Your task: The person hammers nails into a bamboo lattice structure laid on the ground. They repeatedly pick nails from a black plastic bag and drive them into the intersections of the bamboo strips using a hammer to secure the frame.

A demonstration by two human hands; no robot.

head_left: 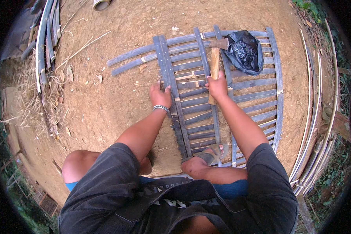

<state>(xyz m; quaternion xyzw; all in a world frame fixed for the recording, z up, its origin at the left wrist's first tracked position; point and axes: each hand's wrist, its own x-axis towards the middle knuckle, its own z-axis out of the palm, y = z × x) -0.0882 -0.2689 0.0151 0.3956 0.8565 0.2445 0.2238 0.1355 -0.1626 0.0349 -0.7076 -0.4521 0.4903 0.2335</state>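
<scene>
At the near end of the slatted panel (pixel 171 74), pale lettering (pixel 174 181) on the dark shirt (pixel 101 191) is broken up by folds and only partly visible. The right hand (pixel 217 85) is clenched around the wooden handle of a hatchet-like tool (pixel 214 64) over the panel's middle. Towards the panel's far end, a black plastic bag (pixel 249 64) holds silvery bits (pixel 241 50) too small to tell apart. The left hand (pixel 160 96) meets the panel's left edge; whether its fingers grip, I cannot tell. A sandalled foot (pixel 211 154) hides some near slats.
</scene>
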